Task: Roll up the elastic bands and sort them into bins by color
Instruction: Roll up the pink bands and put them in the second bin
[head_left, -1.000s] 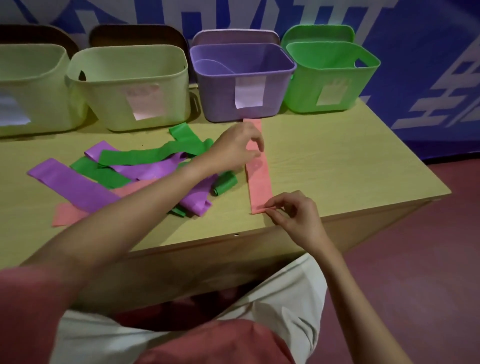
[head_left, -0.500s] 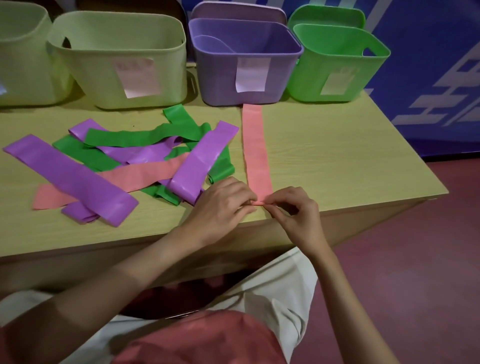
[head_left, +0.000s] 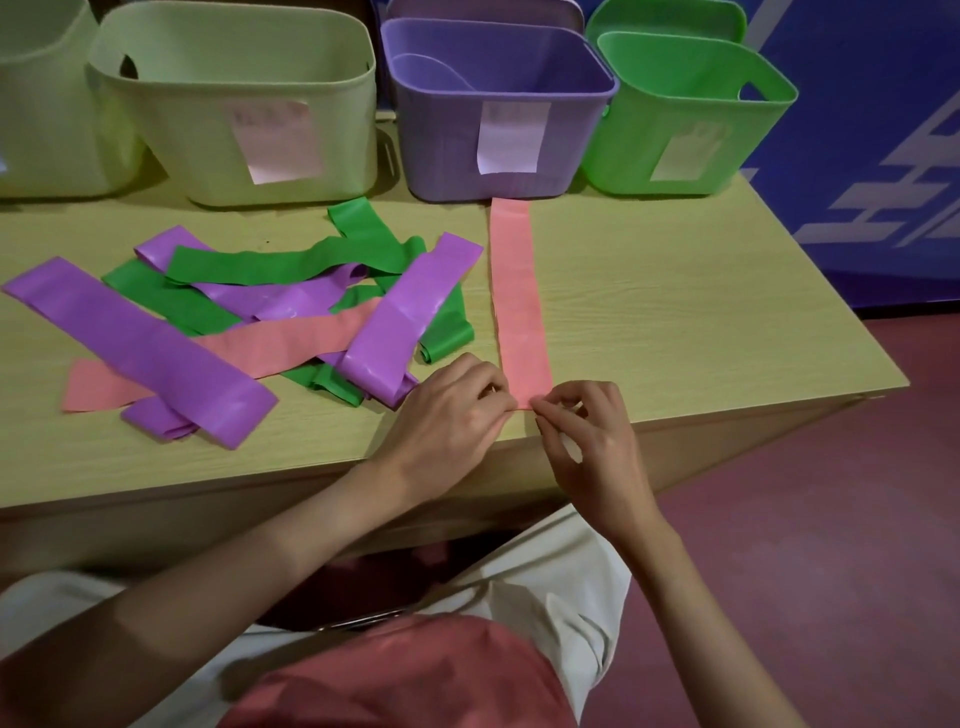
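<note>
Pink elastic band (head_left: 519, 301), a flat, smooth strip, lies straight on the pale wood-grain table (head_left: 675, 312), running from the purple bin (head_left: 498, 114) at the far side to the near edge. Both hands meet at its near end: the left hand (head_left: 447, 421) and right hand (head_left: 592, 441) each pinch the rubbery edge with curled fingertips. To the left sprawls a glossy pile of bands (head_left: 249, 322) in purple, green and pink. A green bin (head_left: 685, 119) and a pale yellow-green bin (head_left: 244, 104), both of ribbed plastic, flank the purple one.
</note>
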